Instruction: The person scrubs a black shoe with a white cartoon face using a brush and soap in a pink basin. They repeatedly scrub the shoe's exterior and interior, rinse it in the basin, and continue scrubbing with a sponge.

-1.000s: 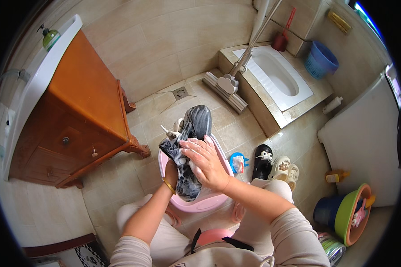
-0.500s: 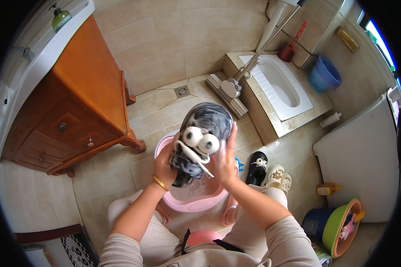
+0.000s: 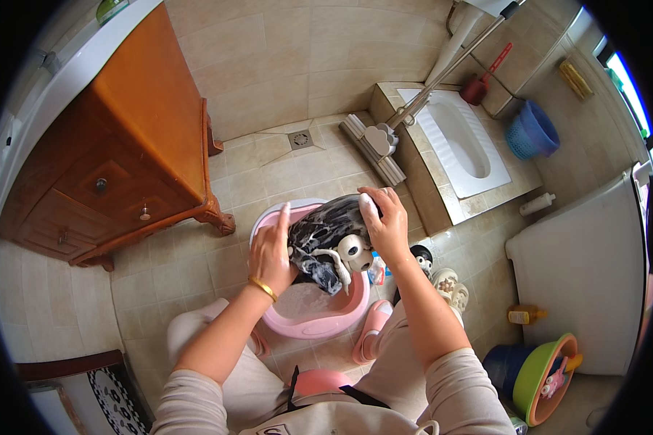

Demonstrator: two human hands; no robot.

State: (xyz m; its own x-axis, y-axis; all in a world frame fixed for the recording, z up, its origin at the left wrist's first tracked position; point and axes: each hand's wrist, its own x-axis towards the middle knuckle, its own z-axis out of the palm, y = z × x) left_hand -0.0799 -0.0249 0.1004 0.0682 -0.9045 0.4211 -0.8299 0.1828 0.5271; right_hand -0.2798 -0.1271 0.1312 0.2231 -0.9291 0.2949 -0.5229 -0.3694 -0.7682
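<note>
Shoe (image 3: 326, 230), black and foamy, is held over the pink basin (image 3: 315, 328) by left hand (image 3: 271, 257) and right hand (image 3: 389, 228); floor drain (image 3: 300, 140) beyond the basin.

A reddish-brown wooden cabinet (image 3: 134, 138) stands on carved feet at the left; a square drain (image 3: 300, 140) is set in the tiled floor (image 3: 257, 168); a mop (image 3: 379, 141) stands by the raised step (image 3: 418, 190) — its handle slanting past the white squat toilet (image 3: 462, 138); beyond are a red long-handled tool (image 3: 475, 90) and a blue bucket (image 3: 528, 133); at the right, near a white appliance (image 3: 577, 257) — an amber bottle (image 3: 527, 314), a dark blue bucket (image 3: 502, 362) and a green basin (image 3: 524, 384) with a pink toy (image 3: 553, 385) inside.
</note>
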